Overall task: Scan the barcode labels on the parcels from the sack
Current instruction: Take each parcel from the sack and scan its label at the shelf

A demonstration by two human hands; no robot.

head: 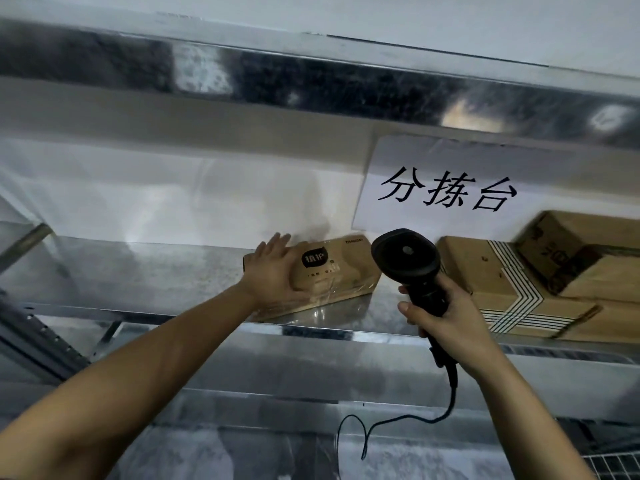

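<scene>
A tan parcel (332, 271) wrapped in clear film, with a black printed logo, lies on a steel shelf (173, 271). My left hand (273, 268) rests flat on its left end, fingers straight and pointing up toward the wall. To the right, my right hand (440, 317) grips the handle of a black barcode scanner (405, 259). The scanner's head is level with the parcel's right end, and its black cable (446, 407) hangs down in a loop. No barcode label is visible on the parcel's facing side. The sack is out of view.
Cardboard boxes (505, 289) are stacked on the shelf at the right, one with striped tape. A white paper sign (450, 192) with black characters is taped to the wall above them. Another steel shelf (311, 74) runs overhead. A wire rack (616, 465) shows at bottom right.
</scene>
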